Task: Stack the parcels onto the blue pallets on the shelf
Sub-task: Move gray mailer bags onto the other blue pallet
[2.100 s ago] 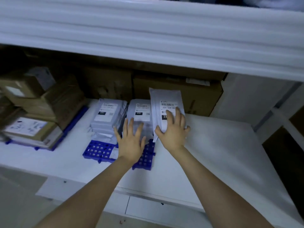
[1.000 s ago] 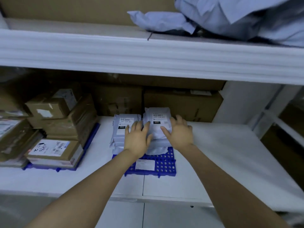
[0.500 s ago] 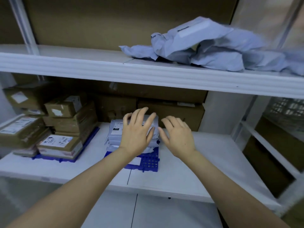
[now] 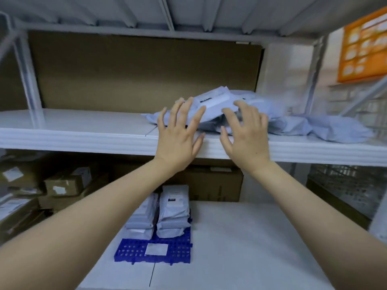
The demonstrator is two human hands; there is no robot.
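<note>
- Parcel storeroom here: white steel racking, its upper shelf board (image 4: 83, 135) running right across.
- On that board, right of centre, a loose heap of grey poly mailers (image 4: 314, 126).
- Below it, labelled mailers (image 4: 173, 212) stacked on a blue plastic pallet (image 4: 134, 251).
- Below it, leftwards, taped cardboard cartons (image 4: 65, 183) bearing shipping labels.
- Above it, far right, an orange notice board (image 4: 364, 45).

Left forearm (image 4: 94, 212) and right forearm (image 4: 310, 206) bare.
Short, plain nails on left hand (image 4: 178, 143) and right hand (image 4: 248, 143); a small dark mark on the right one's back.
</note>
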